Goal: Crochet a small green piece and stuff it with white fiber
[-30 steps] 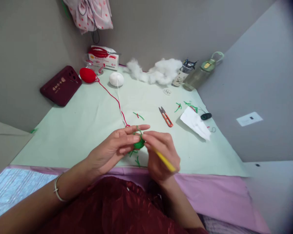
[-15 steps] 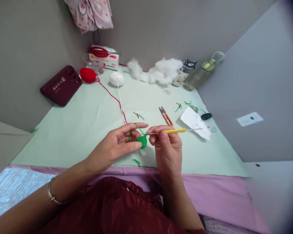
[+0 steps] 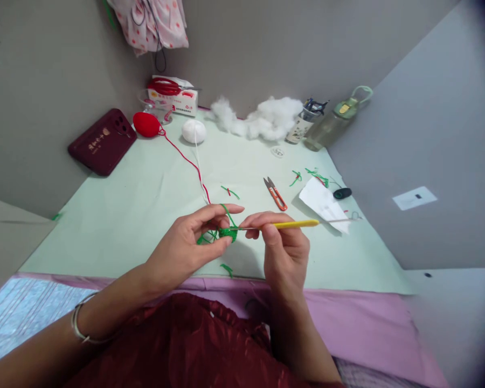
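Between the thumb and fingers of my left hand is a small green crochet piece. Green yarn runs from it over my raised left index finger, and more green strands hang beside it. My right hand grips a crochet hook with a yellow handle, pen-like. The hook's thin metal shaft points left, and its tip is at the top edge of the green piece; whether it is inside a stitch I cannot tell.
Orange thread snips, green yarn scraps and white paper lie near my hands. Farther back are a red yarn ball, a white yarn ball, stuffing, a pen cup, a bottle and a maroon phone.
My right hand has shifted slightly right and down with the hook. The green piece has tilted and moved slightly left in my left hand, and more green strands show beside it.
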Tool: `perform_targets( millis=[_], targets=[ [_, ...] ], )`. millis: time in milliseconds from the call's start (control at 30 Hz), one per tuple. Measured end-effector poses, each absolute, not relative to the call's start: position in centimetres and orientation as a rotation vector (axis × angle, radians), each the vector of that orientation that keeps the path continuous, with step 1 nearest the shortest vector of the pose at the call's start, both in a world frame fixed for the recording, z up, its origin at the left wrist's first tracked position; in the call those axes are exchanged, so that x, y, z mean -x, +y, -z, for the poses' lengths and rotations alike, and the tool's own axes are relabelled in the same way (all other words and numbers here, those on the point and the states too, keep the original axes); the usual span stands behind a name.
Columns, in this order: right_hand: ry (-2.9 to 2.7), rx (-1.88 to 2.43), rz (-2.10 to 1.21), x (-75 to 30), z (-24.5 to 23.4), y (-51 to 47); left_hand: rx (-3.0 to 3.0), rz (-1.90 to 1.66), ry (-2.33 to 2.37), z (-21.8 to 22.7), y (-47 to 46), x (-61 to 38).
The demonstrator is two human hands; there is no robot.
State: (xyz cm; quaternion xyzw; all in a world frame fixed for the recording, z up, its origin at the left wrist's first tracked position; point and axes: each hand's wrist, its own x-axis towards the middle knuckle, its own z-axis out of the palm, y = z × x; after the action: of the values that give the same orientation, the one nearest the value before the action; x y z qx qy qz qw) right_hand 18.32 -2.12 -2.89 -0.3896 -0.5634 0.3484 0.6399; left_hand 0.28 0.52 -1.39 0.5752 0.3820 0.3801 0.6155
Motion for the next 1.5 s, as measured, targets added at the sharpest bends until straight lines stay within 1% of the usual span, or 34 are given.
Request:
perform_targets(
  millis=[167,267,400,467,533,600,667,800,900,967,1133,1367,1500],
  targets=[
    [-1.541,0.892,-0.549,-18.7,2.4,-2.6,-1.538,-0.964,0.950,1.5,0.5,-0.5],
    [-1.735,0.923,-0.275,-18.7,2.5,-2.9,-1.554,-1.007,0.953,1.9,0.5,-0.6],
    [-1.918,0.992,0.233,-17.9,3.3,-3.4,-1.288,-1.047,0.897,2.3,0.6,-0.8],
    [-1.900,1.023,0.371,-17.4,3.9,-3.6,-1.097,-1.022,0.816,2.3,0.7,-0.9],
    [-1.847,1.059,0.400,-17.1,4.4,-3.7,-0.906,-0.936,0.717,2.2,0.7,-1.0],
    [-1.780,1.026,0.296,-17.1,4.6,-3.6,-0.750,-0.822,0.639,1.9,0.9,-1.0],
    [-1.673,0.957,0.045,-17.3,4.4,-3.3,-0.667,-0.759,0.617,1.6,1.1,-0.9],
    [-1.252,0.882,-0.510,-17.6,3.4,-2.5,-0.716,-0.824,0.677,1.4,1.3,-0.5],
    [-1.147,0.817,-0.744,-17.4,3.1,-2.0,-0.834,-0.849,0.669,1.6,1.2,-0.7],
    [-1.182,0.831,-0.772,-17.1,3.2,-1.9,-0.883,-0.877,0.686,1.8,1.0,-0.9],
    [-1.244,0.869,-0.706,-17.2,3.3,-2.1,-0.922,-0.913,0.712,1.8,1.0,-1.3],
    [-0.985,0.802,-0.992,-18.3,3.0,-1.3,-0.779,-0.733,0.555,1.1,1.4,-0.5],
    [-0.947,0.767,-1.053,-18.2,2.9,-1.1,-0.815,-0.773,0.592,1.5,1.2,-0.8]
  ],
)
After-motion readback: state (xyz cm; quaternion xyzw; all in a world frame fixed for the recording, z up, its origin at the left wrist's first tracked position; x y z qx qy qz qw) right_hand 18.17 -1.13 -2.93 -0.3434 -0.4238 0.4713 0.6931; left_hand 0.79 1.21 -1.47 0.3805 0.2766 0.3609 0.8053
